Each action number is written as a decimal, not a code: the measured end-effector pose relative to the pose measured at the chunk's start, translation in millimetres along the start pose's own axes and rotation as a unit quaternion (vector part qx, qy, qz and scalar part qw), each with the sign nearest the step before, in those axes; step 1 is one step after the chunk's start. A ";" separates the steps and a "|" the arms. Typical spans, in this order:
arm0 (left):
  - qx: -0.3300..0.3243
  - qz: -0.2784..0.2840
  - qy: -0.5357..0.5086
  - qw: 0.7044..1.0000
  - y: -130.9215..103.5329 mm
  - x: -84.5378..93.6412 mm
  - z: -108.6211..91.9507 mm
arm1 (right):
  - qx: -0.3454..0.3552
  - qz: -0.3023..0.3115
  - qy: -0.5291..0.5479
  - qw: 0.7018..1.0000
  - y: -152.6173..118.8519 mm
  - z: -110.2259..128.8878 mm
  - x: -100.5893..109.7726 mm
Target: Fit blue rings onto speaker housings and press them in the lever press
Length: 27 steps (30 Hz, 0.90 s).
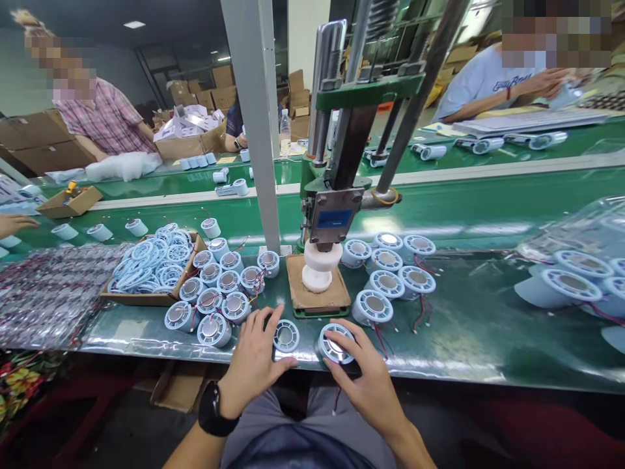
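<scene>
My right hand (364, 368) has its thumb and fingers round a light blue round housing (336, 343) with a metal disc on top, at the front edge of the green bench. Thin wires hang below it. My left hand (254, 357), fingers spread, rests beside another light blue ring-topped piece (286, 336); whether it touches this piece I cannot tell. Behind both hands stands a green hand press (336, 215) with a white pressing head (323, 257) above a white round block (316, 278) on a cardboard-covered base (297, 303).
Several similar housings (228, 282) stand left of the press, and more (387, 284) to its right. A cardboard box (141, 298) holds light blue rings. Clear plastic-wrapped parts (43, 293) lie far left. Behind the conveyor (454, 202), co-workers (105, 117) work.
</scene>
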<state>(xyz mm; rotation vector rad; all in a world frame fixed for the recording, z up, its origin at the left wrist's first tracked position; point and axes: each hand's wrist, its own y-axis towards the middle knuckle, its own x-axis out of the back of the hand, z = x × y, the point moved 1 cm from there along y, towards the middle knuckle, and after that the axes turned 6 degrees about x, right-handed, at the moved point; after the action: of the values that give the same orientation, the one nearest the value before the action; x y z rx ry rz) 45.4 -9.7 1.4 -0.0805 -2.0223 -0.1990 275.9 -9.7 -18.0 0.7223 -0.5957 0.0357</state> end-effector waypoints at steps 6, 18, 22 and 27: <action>-0.022 -0.024 -0.071 0.997 -1.4 0.8 1.5 | -0.019 -0.015 0.005 1.000 -0.7 2.9 -3.5; -0.007 -0.123 -0.093 0.988 0.5 1.4 -41.0 | -0.041 -0.004 0.110 0.993 16.3 13.1 -53.0; 0.016 -0.118 -0.104 0.987 2.2 1.8 -42.3 | -0.023 -0.016 0.094 0.995 14.8 12.6 -52.9; 0.019 -0.072 -0.105 0.992 6.4 10.1 -45.2 | -0.023 -0.010 0.092 0.995 14.6 12.7 -52.6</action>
<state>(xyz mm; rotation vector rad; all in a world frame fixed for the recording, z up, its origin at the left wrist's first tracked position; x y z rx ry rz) 81.8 -11.7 30.6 0.0728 -2.2434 -0.2525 222.2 2.2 -29.1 0.6712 -0.4112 0.0691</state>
